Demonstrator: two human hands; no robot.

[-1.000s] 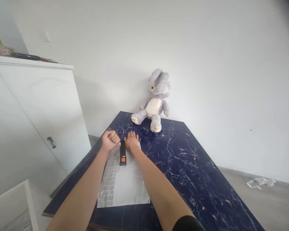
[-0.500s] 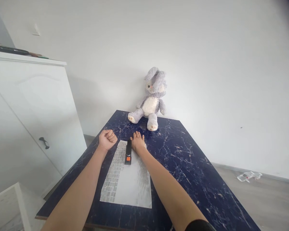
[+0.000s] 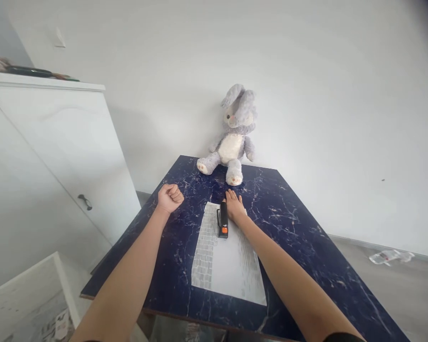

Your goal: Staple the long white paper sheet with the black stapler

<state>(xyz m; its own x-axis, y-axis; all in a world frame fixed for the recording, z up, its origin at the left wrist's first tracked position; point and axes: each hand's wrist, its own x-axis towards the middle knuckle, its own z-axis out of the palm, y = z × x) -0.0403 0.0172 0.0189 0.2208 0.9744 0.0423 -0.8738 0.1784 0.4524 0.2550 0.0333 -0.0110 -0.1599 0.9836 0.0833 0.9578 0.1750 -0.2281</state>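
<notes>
A slim black oblong stapler-like device (image 3: 221, 221) with a square orange patch at its near end rests at twelve o'clock on a white paper sheet (image 3: 230, 268), plain down the middle, grey brick-patterned on its left and streaky grey on its right. The right hand (image 3: 235, 207) lies flat, fingers extended, beside the device at one o'clock; the left hand (image 3: 170, 197), fisted, is apart from the sheet at ten o'clock.

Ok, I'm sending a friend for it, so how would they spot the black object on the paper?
Find the dark blue marbled table where a plush rabbit sits. On it lies a white sheet; the black object is toward its far end, beside the right hand. Its orange square sets it apart.
</notes>
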